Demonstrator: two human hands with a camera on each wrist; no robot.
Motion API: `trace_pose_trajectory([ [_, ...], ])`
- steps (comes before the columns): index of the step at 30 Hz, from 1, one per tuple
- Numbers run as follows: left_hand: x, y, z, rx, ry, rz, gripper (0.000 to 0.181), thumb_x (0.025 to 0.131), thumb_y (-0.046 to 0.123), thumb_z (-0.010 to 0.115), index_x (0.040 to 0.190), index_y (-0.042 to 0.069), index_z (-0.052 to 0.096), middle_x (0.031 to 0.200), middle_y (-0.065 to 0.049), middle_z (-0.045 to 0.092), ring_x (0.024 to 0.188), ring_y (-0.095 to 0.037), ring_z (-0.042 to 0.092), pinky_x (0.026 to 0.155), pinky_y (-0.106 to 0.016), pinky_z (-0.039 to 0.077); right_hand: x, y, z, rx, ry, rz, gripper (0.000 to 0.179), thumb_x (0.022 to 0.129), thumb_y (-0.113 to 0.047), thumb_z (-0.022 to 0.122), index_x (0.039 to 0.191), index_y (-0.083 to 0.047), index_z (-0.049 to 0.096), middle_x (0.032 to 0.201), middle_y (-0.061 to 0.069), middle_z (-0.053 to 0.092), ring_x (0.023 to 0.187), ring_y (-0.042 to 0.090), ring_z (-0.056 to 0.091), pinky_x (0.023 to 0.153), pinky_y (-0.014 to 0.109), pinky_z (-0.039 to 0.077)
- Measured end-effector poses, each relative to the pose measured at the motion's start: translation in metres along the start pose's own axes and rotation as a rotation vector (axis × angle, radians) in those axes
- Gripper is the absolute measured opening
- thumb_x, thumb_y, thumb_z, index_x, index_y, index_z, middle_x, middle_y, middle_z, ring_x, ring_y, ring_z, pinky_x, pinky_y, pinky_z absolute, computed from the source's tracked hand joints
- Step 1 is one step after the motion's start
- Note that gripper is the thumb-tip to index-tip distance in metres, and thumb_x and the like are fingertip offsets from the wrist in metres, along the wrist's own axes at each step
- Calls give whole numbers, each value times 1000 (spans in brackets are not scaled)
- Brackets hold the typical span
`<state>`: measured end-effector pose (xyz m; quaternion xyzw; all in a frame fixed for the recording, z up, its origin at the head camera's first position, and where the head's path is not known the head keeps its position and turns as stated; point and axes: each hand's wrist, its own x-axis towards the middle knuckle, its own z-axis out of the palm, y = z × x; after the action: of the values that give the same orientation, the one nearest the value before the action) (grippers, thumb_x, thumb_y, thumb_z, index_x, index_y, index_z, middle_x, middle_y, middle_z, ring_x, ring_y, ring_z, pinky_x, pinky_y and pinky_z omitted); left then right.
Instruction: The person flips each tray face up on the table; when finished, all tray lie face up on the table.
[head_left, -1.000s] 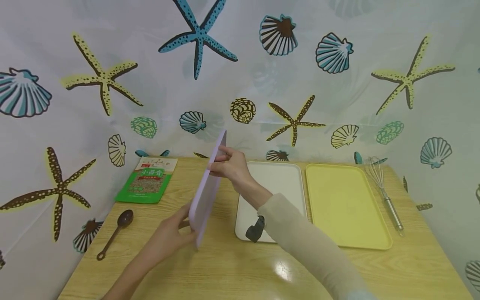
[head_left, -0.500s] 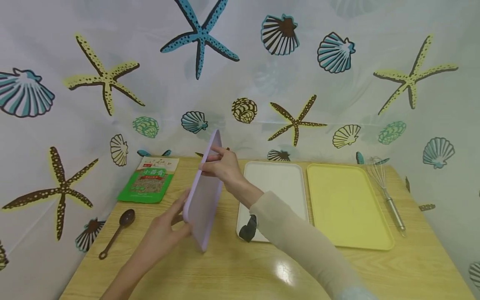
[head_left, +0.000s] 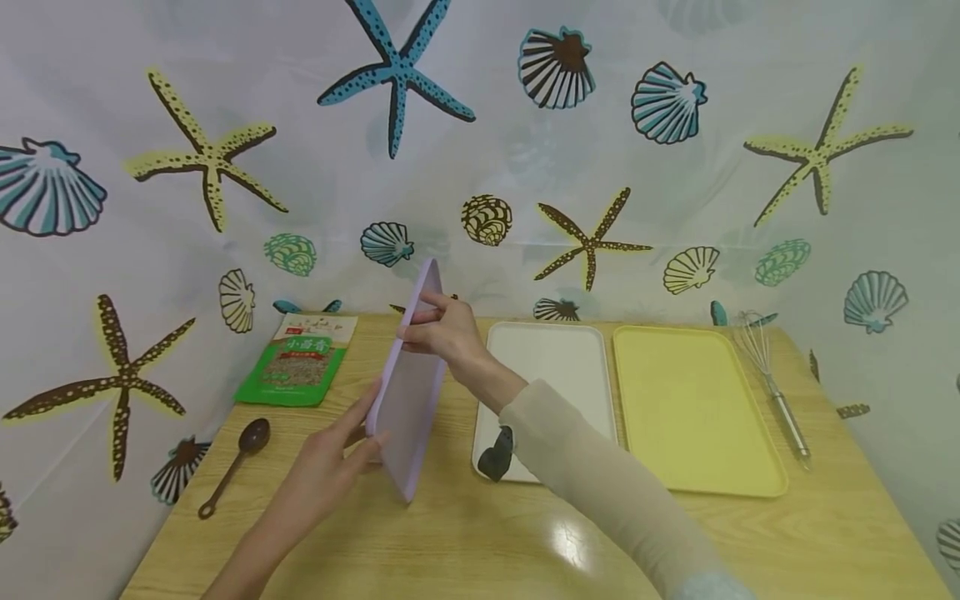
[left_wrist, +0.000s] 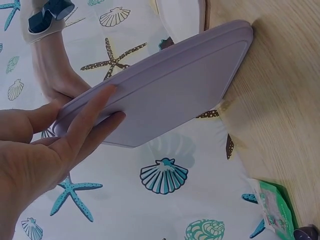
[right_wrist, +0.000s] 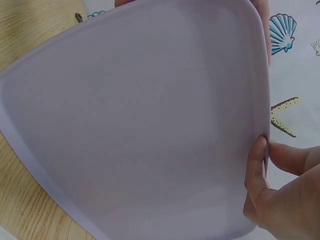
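A lilac tray (head_left: pixel 411 408) stands steeply tilted on edge above the wooden table, left of the middle. My left hand (head_left: pixel 322 467) grips its near left edge, the thumb on one side and the fingers on the other. In the left wrist view, two fingers of that left hand (left_wrist: pixel 50 145) reach across the tray's outer face (left_wrist: pixel 165 85). Higher up, my right hand (head_left: pixel 453 337) pinches the tray's rim. The right wrist view shows the bare inner face of the tray (right_wrist: pixel 135 115), with the right hand (right_wrist: pixel 285 195) curled over its edge.
Behind the right forearm lies a white tray (head_left: pixel 551 367), and beside it a yellow tray (head_left: pixel 693 408). A whisk (head_left: pixel 776 396) is at the far right. On the left are a green seasoning packet (head_left: pixel 296 362) and a brown spoon (head_left: pixel 236 467). A shell-patterned curtain (head_left: pixel 480 150) hangs behind.
Both hands have shifted slightly left with the lilac tray, which has turned so more of its inner face shows. Over the last half second it has barely moved.
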<state>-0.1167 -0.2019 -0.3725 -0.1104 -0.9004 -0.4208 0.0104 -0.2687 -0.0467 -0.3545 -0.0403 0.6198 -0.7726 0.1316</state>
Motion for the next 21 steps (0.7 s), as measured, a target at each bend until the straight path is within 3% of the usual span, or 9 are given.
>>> trace_pose_trajectory([
  [3, 0, -1, 0, 7, 23, 10, 64, 97, 12, 58, 153, 13, 28, 140, -29, 45, 117, -42, 56, 81, -38, 58, 1, 4, -2, -5, -14, -11, 63, 85, 8, 66, 143, 1, 42, 103, 16, 60, 83, 33, 69, 72, 36, 60],
  [6, -1, -3, -2, 43, 65, 11, 63, 96, 13, 60, 151, 11, 31, 137, -27, 49, 114, -40, 58, 84, -43, 56, 2, 21, -9, -70, -6, -38, 52, 96, -7, 58, 144, 2, 39, 110, 21, 62, 95, 38, 67, 71, 39, 60],
  [9, -2, -7, -5, 66, 110, -32, 62, 94, 14, 62, 150, 9, 34, 135, -25, 52, 115, -39, 58, 90, -47, 52, 2, 50, -20, -229, 18, -43, 50, 101, -21, 50, 144, 4, 38, 115, 24, 63, 100, 37, 65, 73, 36, 60],
  [13, -3, -11, -12, 47, 144, -128, 62, 94, 15, 64, 148, 8, 36, 133, -24, 53, 116, -36, 58, 94, -48, 49, -1, 91, -34, -486, 7, 2, 52, 102, -26, 48, 143, 3, 38, 122, 22, 60, 105, 33, 63, 84, 36, 56],
  [17, -1, -16, -18, -111, 123, -225, 63, 94, 15, 63, 149, 7, 33, 134, -28, 51, 102, -31, 66, 85, -36, 56, -1, 118, -41, -678, -39, -2, 55, 102, -29, 47, 145, 4, 35, 133, 24, 53, 118, 36, 55, 97, 45, 49],
  [21, 3, -21, -24, -261, 118, -276, 63, 95, 11, 62, 149, 4, 31, 136, -30, 47, 94, -23, 70, 76, -29, 58, -1, 126, -40, -750, -41, -13, 57, 101, -28, 46, 145, 6, 33, 142, 27, 44, 131, 40, 43, 107, 49, 39],
])
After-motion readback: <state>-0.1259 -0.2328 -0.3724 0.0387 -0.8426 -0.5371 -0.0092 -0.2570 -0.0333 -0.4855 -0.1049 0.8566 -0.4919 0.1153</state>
